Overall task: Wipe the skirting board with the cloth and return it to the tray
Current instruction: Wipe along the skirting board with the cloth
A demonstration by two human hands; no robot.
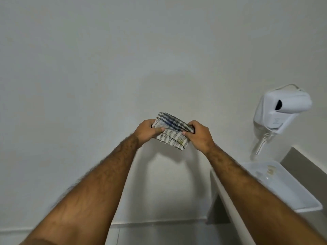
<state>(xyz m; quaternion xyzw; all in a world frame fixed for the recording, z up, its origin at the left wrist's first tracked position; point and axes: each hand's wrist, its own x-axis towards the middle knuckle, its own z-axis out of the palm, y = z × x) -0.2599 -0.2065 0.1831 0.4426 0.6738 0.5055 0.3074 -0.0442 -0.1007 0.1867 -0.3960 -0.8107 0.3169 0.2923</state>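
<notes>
A folded striped cloth [172, 130], white with grey and dark blue bands, is held up in front of the white wall at mid-frame. My left hand [147, 129] grips its left edge and my right hand [199, 134] grips its right edge, both arms stretched forward. The white tray [290, 188] lies on a counter at the lower right, below and to the right of my right forearm. The white skirting board [159, 221] runs along the foot of the wall near the bottom of the view, partly hidden by my arms.
A white wall-mounted hair dryer [281, 110] with a coiled cord hangs at the right, above the tray. The counter's pale front edge [228, 200] juts out beside my right arm. Grey floor tiles [159, 234] lie below the skirting board.
</notes>
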